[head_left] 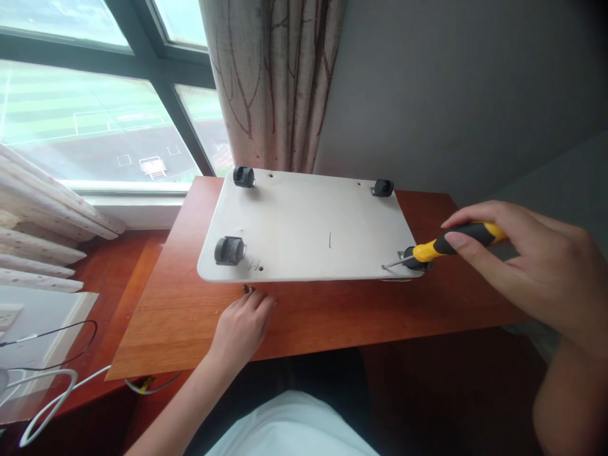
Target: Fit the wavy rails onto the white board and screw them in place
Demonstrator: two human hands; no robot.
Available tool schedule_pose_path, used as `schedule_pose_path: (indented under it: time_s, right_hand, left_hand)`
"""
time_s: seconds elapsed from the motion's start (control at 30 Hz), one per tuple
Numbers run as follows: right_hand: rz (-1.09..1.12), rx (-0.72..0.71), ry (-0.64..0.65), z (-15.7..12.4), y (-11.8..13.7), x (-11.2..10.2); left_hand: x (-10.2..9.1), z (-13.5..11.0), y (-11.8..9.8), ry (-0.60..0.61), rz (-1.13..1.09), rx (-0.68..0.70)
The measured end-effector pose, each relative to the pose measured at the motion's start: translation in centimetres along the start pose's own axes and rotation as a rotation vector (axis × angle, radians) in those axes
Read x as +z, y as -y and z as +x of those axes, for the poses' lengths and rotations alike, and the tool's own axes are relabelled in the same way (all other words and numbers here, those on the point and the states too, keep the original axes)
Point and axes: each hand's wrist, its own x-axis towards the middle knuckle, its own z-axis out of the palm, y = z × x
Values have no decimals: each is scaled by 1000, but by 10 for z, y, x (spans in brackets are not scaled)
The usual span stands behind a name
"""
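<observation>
From here I see a caster (412,264) crowding the screwdriver (430,249) my right hand (541,269) grips, but can't tell if my left hand (243,320) is closed.

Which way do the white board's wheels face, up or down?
Up: four dark wheels show on the upward face of the white board, one partly hidden behind the screwdriver.

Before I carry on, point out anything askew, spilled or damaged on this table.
No spill shows. A short dark line on the board, near its middle, looks odd against the plain white around it; scratch or pen, I can't tell.
</observation>
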Motion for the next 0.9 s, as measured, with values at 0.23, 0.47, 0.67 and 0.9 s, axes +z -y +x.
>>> schedule_pose_path:
  time_s: [0.23,0.47,0.67,0.9]
  right_hand:
    - [8,58,-94,-1,-9,-9]
    - [431,329,-210,-9,-2,15]
    - [903,454,-213,-22,2,48]
    - [978,452,-152,-27,9,56]
  left_hand:
    - [-5,14,5,220,56,-68]
    - [-9,15,-3,40,-322,-19]
    - [-30,35,-35,-193,-842,-21]
    - [-48,55,-54,-206,-932,4]
